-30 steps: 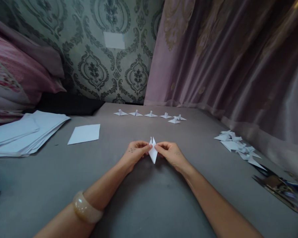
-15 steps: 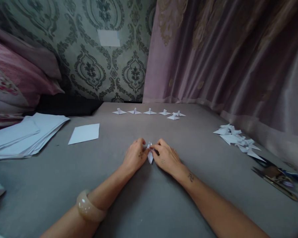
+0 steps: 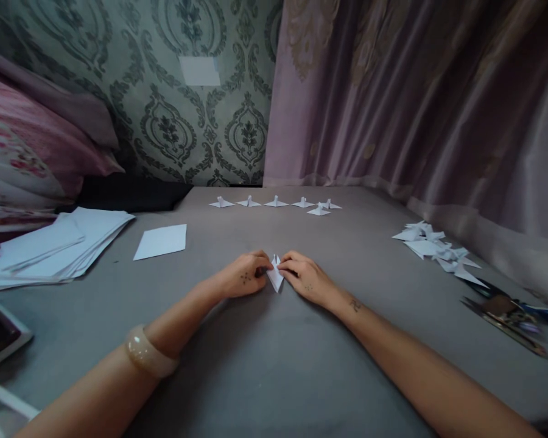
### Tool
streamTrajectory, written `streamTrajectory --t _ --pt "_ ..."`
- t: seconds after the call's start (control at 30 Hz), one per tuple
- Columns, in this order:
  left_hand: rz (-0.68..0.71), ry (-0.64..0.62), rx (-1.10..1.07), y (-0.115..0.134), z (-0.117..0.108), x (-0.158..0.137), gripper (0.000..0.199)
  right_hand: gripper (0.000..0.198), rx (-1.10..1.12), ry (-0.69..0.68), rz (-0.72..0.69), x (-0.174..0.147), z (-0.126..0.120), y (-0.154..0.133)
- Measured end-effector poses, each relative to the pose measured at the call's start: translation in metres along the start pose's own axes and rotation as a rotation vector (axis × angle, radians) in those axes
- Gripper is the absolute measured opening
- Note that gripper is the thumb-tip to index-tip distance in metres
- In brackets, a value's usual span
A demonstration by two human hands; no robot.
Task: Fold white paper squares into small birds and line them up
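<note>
Between my hands, at the middle of the grey table (image 3: 274,359), is a small piece of folded white paper (image 3: 276,278). It has two narrow points at the far end, a slit between them, and a wider pointed end towards me. My left hand (image 3: 245,275) pinches its left edge between thumb and fingers. From the other side my right hand (image 3: 307,278) grips the right edge with its fingertips. A pale bangle (image 3: 150,353) circles my left wrist. Fingertips hide parts of both paper edges.
Several folded paper cranes (image 3: 275,202) stand in a row at the back. More lie heaped (image 3: 432,246) at the right, near scissors and tools (image 3: 506,316). At the left are a paper stack (image 3: 91,237), a single sheet (image 3: 161,241) and a white-edged device (image 3: 2,333).
My hands have drawn slightly apart, the left one shifting leftward. More of the folded paper shows between them, and it looks wider. The camera view has shifted a little.
</note>
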State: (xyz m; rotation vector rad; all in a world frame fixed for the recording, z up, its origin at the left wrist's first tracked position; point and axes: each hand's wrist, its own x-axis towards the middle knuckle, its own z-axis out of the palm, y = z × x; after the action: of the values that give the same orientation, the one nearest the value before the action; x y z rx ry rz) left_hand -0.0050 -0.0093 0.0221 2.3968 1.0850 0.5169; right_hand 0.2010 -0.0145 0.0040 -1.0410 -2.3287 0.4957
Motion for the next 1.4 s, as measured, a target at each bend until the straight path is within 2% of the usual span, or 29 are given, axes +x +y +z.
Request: streamTrajectory --t 0.13,0.27,0.47,0.6,1.0,1.4 --pt "-0.005 -0.023 -0.01 0.002 -0.006 0.001 0.028 0.024 -0.004 0.037 0.008 -0.007 0.002 -0.003" --pt "-0.02 -0.019 -0.038 -0.004 -0.003 0.001 0.02 0.034 -0.004 0.005 0.034 -0.011 -0.001 -0.007" --pt "-0.01 0.053 -0.079 -0.013 0.004 0.003 0.02 0.022 0.071 0.028 0.1 -0.008 -0.002 -0.004" --pt "-0.082 0.085 -0.12 -0.011 0.005 0.004 0.021 0.015 0.15 0.026 0.183 -0.001 -0.002 -0.001" --pt "-0.301 0.108 -0.147 -0.001 0.008 0.009 0.02 0.019 0.236 -0.028 0.377 0.014 -0.008 0.002" --pt "-0.381 0.107 -0.176 -0.004 0.008 0.01 0.025 0.023 0.201 -0.011 0.413 0.015 -0.004 0.003"
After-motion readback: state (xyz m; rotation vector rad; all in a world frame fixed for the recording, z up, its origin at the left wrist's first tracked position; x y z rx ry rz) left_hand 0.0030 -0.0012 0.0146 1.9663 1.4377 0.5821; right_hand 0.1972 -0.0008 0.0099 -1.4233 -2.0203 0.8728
